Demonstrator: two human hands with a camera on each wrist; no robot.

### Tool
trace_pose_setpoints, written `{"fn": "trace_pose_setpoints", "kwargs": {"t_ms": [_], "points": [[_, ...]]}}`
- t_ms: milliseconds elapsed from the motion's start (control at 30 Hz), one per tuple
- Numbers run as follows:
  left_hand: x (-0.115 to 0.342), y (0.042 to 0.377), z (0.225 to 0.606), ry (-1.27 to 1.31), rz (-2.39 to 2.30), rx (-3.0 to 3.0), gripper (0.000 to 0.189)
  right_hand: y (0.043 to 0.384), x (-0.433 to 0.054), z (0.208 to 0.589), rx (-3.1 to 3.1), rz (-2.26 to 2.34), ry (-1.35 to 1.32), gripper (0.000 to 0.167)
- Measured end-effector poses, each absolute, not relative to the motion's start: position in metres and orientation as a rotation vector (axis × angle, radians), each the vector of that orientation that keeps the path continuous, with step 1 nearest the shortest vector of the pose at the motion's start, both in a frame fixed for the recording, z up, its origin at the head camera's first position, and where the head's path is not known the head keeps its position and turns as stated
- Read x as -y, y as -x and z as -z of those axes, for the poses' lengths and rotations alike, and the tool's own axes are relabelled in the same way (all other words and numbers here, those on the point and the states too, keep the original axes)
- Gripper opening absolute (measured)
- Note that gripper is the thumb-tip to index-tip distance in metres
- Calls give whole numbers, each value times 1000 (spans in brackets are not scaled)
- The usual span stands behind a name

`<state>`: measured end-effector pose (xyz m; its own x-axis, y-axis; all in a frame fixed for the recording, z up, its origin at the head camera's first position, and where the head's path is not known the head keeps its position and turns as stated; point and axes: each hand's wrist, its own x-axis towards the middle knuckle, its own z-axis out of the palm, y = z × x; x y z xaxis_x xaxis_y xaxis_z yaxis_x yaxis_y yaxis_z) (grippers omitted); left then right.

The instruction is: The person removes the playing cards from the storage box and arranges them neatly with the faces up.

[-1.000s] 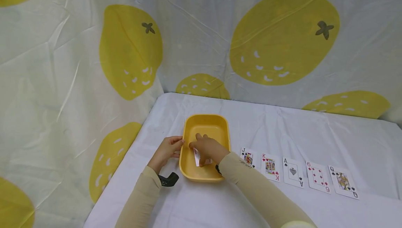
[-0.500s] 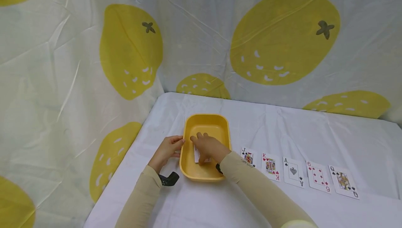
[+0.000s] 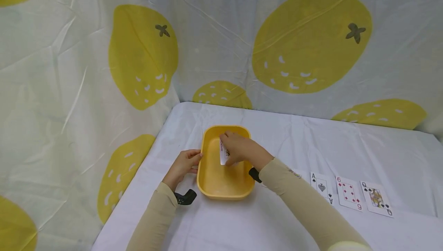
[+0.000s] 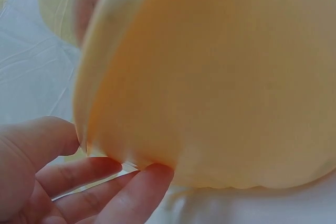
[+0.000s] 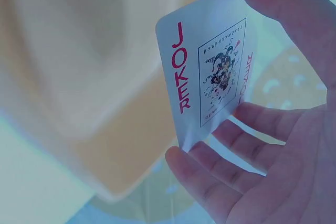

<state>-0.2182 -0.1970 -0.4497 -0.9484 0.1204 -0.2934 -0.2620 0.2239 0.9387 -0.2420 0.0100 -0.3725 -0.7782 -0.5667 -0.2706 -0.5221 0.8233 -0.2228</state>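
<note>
A yellow plastic tray [image 3: 225, 185] sits on the white cloth. My left hand [image 3: 182, 166] holds its left side, the thumb at the rim and the fingertips against the wall's underside in the left wrist view. Above the tray's far half, my right hand [image 3: 243, 149] grips a joker playing card [image 3: 222, 155] by opposite edges. In the right wrist view the joker card [image 5: 220, 74] is tilted, its red-lettered face showing, with the thumb on one edge and the fingertips on the other.
To the tray's right lie several face-up cards in a row: an ace of spades [image 3: 321, 187], a six of diamonds [image 3: 348, 194] and a queen of spades [image 3: 376, 199]. The right sleeve mostly covers others. A lemon-print curtain [image 3: 214, 32] hangs behind and at left.
My right hand has lifted the joker card off the tray's floor and moved it up and away from me. The jack and king are now mostly behind the sleeve. My left hand has stayed put.
</note>
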Motion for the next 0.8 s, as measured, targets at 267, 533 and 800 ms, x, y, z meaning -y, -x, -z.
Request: {"fn": "trace_pose_setpoints", "kwargs": {"t_ms": [267,533,800], "points": [[198,218,449,122,-1786,-2184,32,239,-63,358,-2784,259,843,85],[199,219,450,99,-1796,-2171,33,226,-128,368,-2834,225,774,89],[200,218,450,79,-1809,-2164,32,207,-194,389,-2867,209,600,90]]}}
